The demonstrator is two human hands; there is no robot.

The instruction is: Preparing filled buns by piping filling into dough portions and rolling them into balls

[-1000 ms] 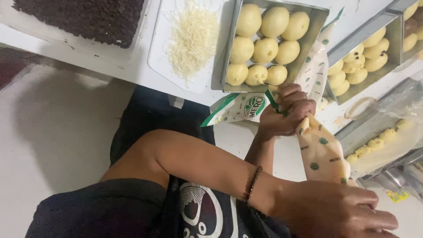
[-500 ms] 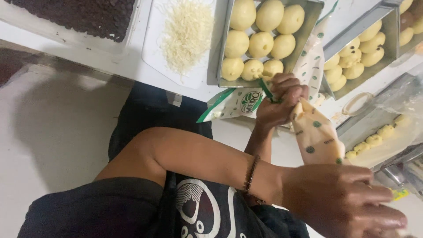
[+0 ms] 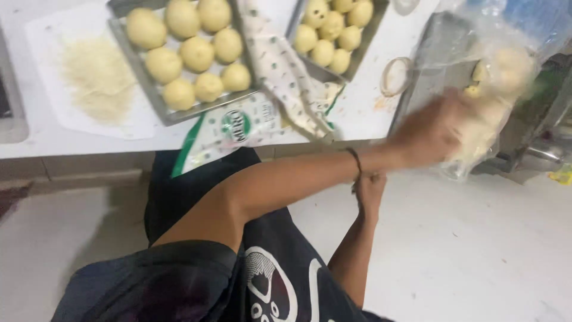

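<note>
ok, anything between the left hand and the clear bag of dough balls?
Nothing visible: the left hand is right at the clear bag, though blur hides the grip. The piping bag lies off to the side.

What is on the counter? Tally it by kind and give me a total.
Metal trays of dough balls: 2
Spotted piping bag: 1
Printed pouch: 1
Pile of pale shreds: 1
Pale ring: 1
Clear plastic bag, at the counter's right end: 1
Total: 7
</note>
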